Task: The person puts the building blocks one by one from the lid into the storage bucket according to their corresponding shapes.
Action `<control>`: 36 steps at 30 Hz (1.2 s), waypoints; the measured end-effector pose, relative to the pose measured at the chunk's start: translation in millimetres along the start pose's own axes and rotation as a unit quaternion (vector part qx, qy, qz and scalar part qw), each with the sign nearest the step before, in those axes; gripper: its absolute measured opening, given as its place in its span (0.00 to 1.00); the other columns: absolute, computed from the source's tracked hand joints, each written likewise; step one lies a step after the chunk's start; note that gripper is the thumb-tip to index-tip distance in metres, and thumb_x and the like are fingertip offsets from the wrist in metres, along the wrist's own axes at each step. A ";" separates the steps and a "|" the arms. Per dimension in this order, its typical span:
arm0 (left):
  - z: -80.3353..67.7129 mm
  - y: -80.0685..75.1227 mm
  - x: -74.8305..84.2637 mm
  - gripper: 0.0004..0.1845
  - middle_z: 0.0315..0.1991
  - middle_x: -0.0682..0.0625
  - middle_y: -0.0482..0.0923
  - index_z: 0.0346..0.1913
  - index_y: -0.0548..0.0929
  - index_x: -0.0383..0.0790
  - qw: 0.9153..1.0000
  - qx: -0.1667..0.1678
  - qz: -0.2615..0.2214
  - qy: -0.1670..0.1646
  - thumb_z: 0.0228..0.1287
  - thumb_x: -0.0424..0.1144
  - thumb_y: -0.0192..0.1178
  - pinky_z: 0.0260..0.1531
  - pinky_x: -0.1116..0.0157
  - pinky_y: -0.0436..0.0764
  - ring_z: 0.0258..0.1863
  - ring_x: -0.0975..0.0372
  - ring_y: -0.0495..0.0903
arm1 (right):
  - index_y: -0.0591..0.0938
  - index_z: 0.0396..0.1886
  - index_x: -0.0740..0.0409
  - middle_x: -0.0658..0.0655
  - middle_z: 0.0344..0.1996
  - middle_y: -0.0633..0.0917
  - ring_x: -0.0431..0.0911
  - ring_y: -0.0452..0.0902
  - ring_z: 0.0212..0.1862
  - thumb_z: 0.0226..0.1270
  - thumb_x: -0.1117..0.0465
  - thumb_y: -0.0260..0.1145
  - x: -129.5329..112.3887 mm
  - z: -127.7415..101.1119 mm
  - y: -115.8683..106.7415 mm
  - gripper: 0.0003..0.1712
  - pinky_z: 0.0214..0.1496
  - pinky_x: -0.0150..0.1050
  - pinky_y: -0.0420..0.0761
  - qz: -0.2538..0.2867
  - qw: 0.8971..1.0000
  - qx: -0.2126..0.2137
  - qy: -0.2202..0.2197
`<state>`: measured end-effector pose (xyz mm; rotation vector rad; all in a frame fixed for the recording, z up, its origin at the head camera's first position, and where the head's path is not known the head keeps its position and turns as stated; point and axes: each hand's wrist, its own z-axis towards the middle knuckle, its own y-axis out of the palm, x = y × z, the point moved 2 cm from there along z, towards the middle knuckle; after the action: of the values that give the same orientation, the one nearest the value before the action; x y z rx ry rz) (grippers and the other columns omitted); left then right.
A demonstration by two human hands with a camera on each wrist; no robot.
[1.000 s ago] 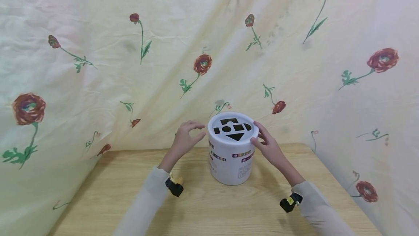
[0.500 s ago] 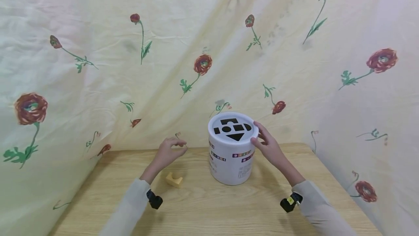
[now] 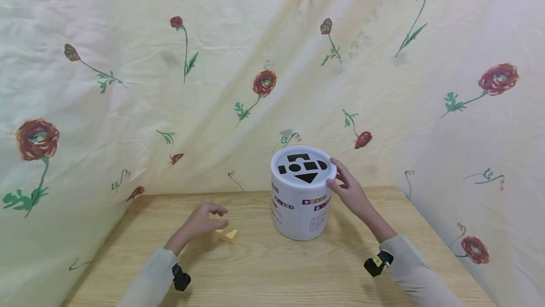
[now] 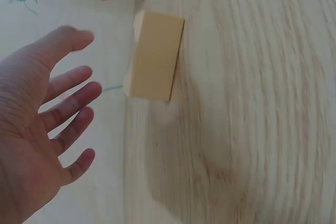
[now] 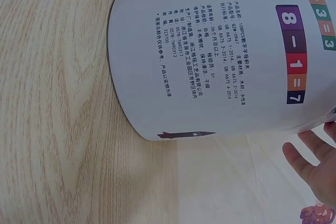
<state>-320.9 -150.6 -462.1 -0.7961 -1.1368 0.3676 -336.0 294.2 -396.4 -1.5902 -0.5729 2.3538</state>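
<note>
A white cylindrical shape-sorter bucket (image 3: 300,212) stands upright on the table, its lid (image 3: 284,159) cut with dark holes of several shapes. My right hand (image 3: 351,191) holds the lid's right edge, thumb in front and fingers behind. In the right wrist view, the bucket's printed side (image 5: 210,66) fills the middle and my right fingers (image 5: 299,161) reach its upper end. Left of the bucket lies a yellow wooden arch block (image 3: 230,236). My left hand (image 3: 200,222), fingers loosely bent and holding nothing, is just over it. The left wrist view has the block (image 4: 157,56) beyond my fingertips.
The wooden table (image 3: 272,278) runs back to a hanging flowered cloth (image 3: 221,108), close behind the bucket. The cloth also closes off the left and right sides. A small black camera sits on each wrist (image 3: 180,278).
My left hand has come away from the bucket's left rim, moving down and left to the arch block. My right hand and the bucket stay where they were.
</note>
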 end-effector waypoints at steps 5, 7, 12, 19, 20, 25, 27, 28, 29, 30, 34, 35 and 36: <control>-5.2 -2.9 -9.4 0.24 0.48 0.41 0.86 0.53 0.86 0.32 0.999 -0.048 0.005 0.004 0.55 0.41 0.76 0.49 0.53 0.79 0.48 0.53 0.79 | 0.53 0.83 0.42 0.61 0.80 0.61 0.66 0.63 0.75 0.79 0.54 0.60 -0.1 0.0 -0.2 0.40 0.67 0.64 0.71 0.001 1.000 0.002 -0.003; -6.8 -3.5 -11.5 0.25 0.48 0.43 0.85 0.54 0.85 0.33 0.998 -0.065 0.005 0.003 0.53 0.38 0.77 0.49 0.54 0.79 0.49 0.54 0.79 | 0.53 0.83 0.43 0.61 0.80 0.61 0.66 0.63 0.75 0.79 0.54 0.60 -0.1 0.2 -0.4 0.40 0.67 0.64 0.71 0.002 1.000 0.003 -0.006; -8.9 -2.3 -14.8 0.23 0.50 0.46 0.86 0.54 0.86 0.35 0.996 -0.090 0.017 0.002 0.52 0.31 0.75 0.48 0.56 0.81 0.50 0.53 0.79 | 0.53 0.83 0.42 0.60 0.80 0.61 0.66 0.63 0.75 0.79 0.55 0.60 0.0 0.5 -0.7 0.40 0.67 0.64 0.71 0.003 1.000 0.003 -0.009; -10.9 -0.6 -18.0 0.22 0.48 0.49 0.86 0.53 0.86 0.37 0.995 -0.097 0.017 -0.027 0.52 0.30 0.76 0.50 0.54 0.81 0.49 0.55 0.79 | 0.52 0.83 0.43 0.61 0.80 0.61 0.66 0.63 0.75 0.79 0.55 0.59 -0.4 0.5 -0.6 0.40 0.67 0.64 0.71 0.002 1.000 0.002 -0.011; -11.4 -0.6 -18.1 0.22 0.47 0.50 0.86 0.52 0.87 0.37 0.995 -0.095 0.018 -0.028 0.52 0.31 0.76 0.50 0.55 0.81 0.49 0.56 0.79 | 0.52 0.83 0.43 0.61 0.80 0.61 0.66 0.63 0.75 0.79 0.55 0.59 -0.7 0.3 -0.7 0.40 0.66 0.64 0.71 0.003 1.000 0.002 -0.011; -13.1 0.5 -16.8 0.18 0.45 0.52 0.86 0.48 0.88 0.39 0.995 -0.089 0.019 -0.028 0.53 0.35 0.77 0.48 0.59 0.79 0.47 0.57 0.79 | 0.53 0.83 0.44 0.61 0.79 0.62 0.66 0.63 0.75 0.79 0.56 0.59 -1.8 -0.3 -1.0 0.40 0.66 0.64 0.71 0.002 1.000 0.005 -0.011; -13.2 1.6 -16.1 0.17 0.45 0.52 0.86 0.47 0.88 0.39 0.996 -0.086 0.016 -0.027 0.53 0.35 0.77 0.48 0.59 0.79 0.46 0.58 0.79 | 0.53 0.83 0.43 0.61 0.80 0.61 0.66 0.63 0.75 0.79 0.55 0.59 -2.0 -0.4 -0.7 0.40 0.67 0.64 0.71 0.003 1.000 0.004 -0.009; -13.2 2.3 -15.7 0.17 0.45 0.52 0.86 0.46 0.88 0.39 0.996 -0.085 0.016 -0.026 0.53 0.35 0.77 0.47 0.60 0.79 0.46 0.58 0.79 | 0.53 0.83 0.42 0.60 0.80 0.61 0.66 0.63 0.75 0.79 0.55 0.60 -2.3 -0.5 -0.5 0.40 0.67 0.64 0.71 0.004 1.000 0.004 -0.007; -13.1 3.1 -15.3 0.16 0.45 0.52 0.87 0.46 0.88 0.39 0.996 -0.083 0.016 -0.027 0.53 0.36 0.77 0.47 0.60 0.79 0.46 0.59 0.79 | 0.53 0.83 0.41 0.60 0.80 0.61 0.66 0.63 0.75 0.79 0.54 0.60 -2.1 -0.6 -0.4 0.40 0.67 0.64 0.71 0.003 1.000 0.003 -0.005; -13.0 4.1 -15.1 0.16 0.45 0.52 0.87 0.46 0.88 0.40 0.996 -0.081 0.016 -0.027 0.53 0.36 0.77 0.47 0.60 0.79 0.46 0.59 0.79 | 0.53 0.83 0.41 0.59 0.80 0.61 0.66 0.63 0.75 0.79 0.54 0.60 -2.1 -0.7 -0.3 0.40 0.68 0.64 0.71 0.002 1.000 0.003 -0.003; -12.4 6.8 -12.3 0.15 0.46 0.52 0.87 0.46 0.88 0.40 0.997 -0.068 0.024 -0.025 0.55 0.39 0.76 0.46 0.61 0.79 0.45 0.60 0.80 | 0.52 0.83 0.42 0.60 0.80 0.60 0.66 0.62 0.75 0.79 0.54 0.59 -2.5 -1.2 0.1 0.40 0.68 0.64 0.71 0.002 1.000 0.002 -0.003; -12.2 7.1 -11.0 0.15 0.46 0.52 0.87 0.46 0.89 0.40 0.997 -0.064 0.023 -0.025 0.56 0.40 0.76 0.46 0.61 0.80 0.45 0.60 0.80 | 0.53 0.83 0.42 0.60 0.80 0.60 0.66 0.62 0.75 0.79 0.54 0.59 -2.5 -1.3 0.1 0.40 0.68 0.64 0.71 0.003 1.000 0.003 -0.004; -11.8 7.5 -9.7 0.15 0.46 0.52 0.87 0.46 0.89 0.40 0.998 -0.061 0.023 -0.025 0.57 0.40 0.76 0.46 0.62 0.80 0.45 0.60 0.80 | 0.53 0.83 0.42 0.60 0.80 0.60 0.66 0.62 0.75 0.79 0.55 0.60 -2.8 -1.3 0.2 0.40 0.67 0.64 0.71 0.003 1.000 0.003 -0.004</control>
<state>-313.2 -156.1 -476.2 -0.9248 -1.1978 0.3602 -333.8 293.2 -394.6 -1.5825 -0.5625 2.3664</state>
